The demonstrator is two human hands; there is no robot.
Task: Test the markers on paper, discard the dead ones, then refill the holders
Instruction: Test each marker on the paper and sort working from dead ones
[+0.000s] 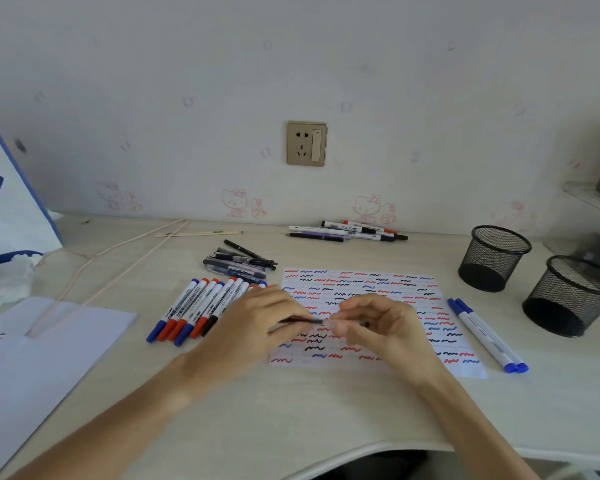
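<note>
Both my hands hold one thin pen [309, 320] level above the scribbled paper [371, 317] on the table [291, 410]: my left hand [260, 323] pinches its dark end, my right hand [378, 323] its clear end.

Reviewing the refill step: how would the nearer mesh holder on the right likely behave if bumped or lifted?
The nearer mesh holder looks like thin wire mesh holding no pens, so probably light and easy to slide or tip. It already appears tilted beside the farther holder. The open mesh should give fingers good purchase.
</note>
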